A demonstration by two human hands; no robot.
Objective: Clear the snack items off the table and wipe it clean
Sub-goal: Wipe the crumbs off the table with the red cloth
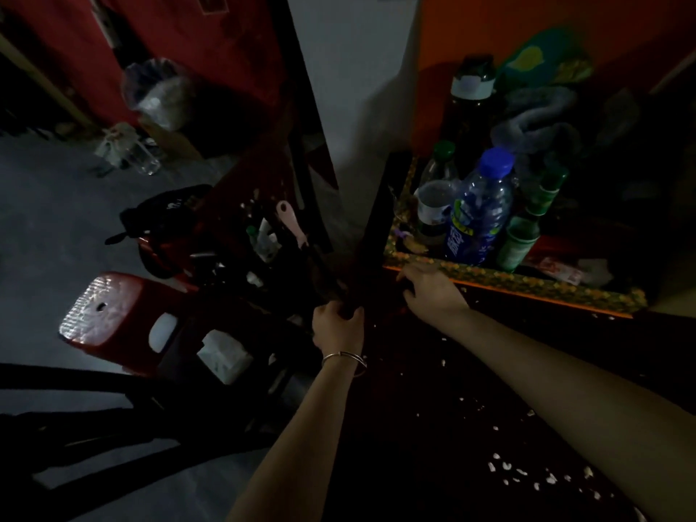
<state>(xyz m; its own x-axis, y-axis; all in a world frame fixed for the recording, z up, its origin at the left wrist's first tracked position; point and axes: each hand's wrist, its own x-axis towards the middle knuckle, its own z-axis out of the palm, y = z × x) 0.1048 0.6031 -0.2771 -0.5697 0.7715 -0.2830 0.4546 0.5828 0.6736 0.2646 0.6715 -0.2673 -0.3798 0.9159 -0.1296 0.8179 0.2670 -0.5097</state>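
The dark table [470, 371] is strewn with several pale snack crumbs and shells [504, 467], thickest near its front right. My left hand [337, 327], with a bangle on the wrist, grips a dark object at the table's left corner; in this dim light I cannot tell what the object is. My right hand [433, 293] lies palm down on the table against the front rim of a patterned tray [527, 282], its fingers loosely bent and pointing left. Nothing shows in its grasp.
The tray holds a blue-capped water bottle [478, 212], a clear green-capped bottle [437, 197], green bottles [521, 235], a tall dark bottle [470, 99] and a grey cloth [534, 122]. Left of the table stand a red plastic stool [109, 310], clutter and a lined bin [158, 92].
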